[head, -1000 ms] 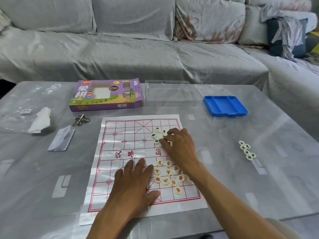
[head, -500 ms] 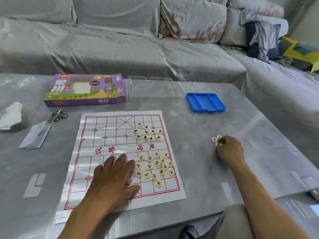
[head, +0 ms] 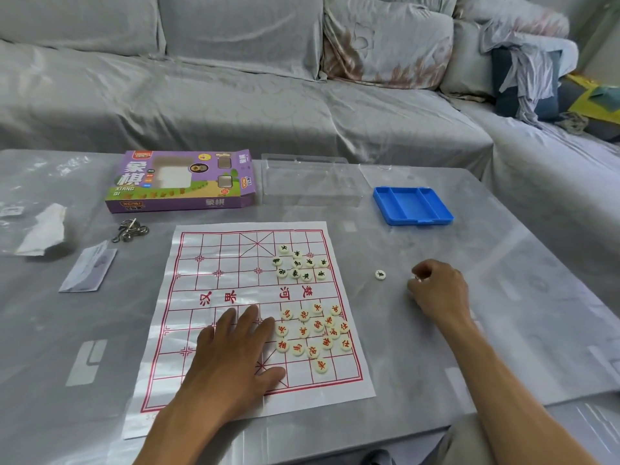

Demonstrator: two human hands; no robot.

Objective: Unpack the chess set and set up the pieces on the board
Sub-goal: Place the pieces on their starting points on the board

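Blue plastic three-compartment tray [head: 412, 205] sat bare. Left hand [head: 235, 357] lay spread on white paper board [head: 214, 273]; right hand [head: 437, 292] curled, contents unclear.

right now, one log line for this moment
left hand flat on board | right hand gripping pieces | one piece loose on table

A grey glossy table [head: 503, 280] fills the lower frame. On it lie a paper board [head: 214, 270] at centre, a purple box [head: 181, 182] upper left, a clear lid [head: 308, 182], a blue tray [head: 412, 206] upper right, one loose piece [head: 380, 274], a metal puzzle [head: 129, 229], a leaflet [head: 89, 271] and crumpled tissue [head: 43, 229] at left.
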